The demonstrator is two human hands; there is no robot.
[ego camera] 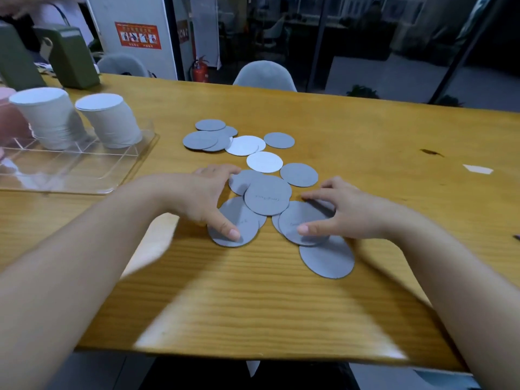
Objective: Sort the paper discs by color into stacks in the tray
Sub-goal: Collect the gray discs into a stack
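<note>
several grey discs (267,199) lie between both hands (277,205).

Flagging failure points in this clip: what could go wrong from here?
The two white stacks in the tray lean noticeably; adding discs could topple them. White discs lie among the grey discs that both hands are gathering, so colours might get mixed.

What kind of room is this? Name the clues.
Probably an office or meeting room: a long wooden table with grey shell chairs behind it, glass partition walls, and a red fire extinguisher beneath a safety notice.
</note>
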